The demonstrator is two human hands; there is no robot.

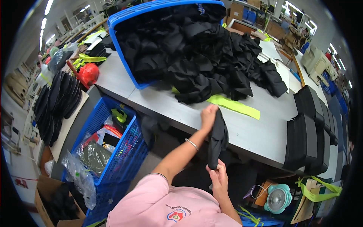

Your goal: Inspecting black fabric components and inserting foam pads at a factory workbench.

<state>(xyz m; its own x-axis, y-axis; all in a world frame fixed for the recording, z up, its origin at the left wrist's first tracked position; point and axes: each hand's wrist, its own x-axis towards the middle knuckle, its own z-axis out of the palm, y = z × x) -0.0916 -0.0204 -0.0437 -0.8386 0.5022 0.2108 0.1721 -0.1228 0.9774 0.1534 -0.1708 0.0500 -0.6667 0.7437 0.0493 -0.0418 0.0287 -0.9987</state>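
Head view: my left hand [208,115] and right hand [218,178] pinch the top and bottom ends of a limp, light black fabric piece [217,138] over the counter [261,132].

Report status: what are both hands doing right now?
Left hand and right hand both grip a dark folded fabric piece. Black fabric heap beyond. Nothing in the way.
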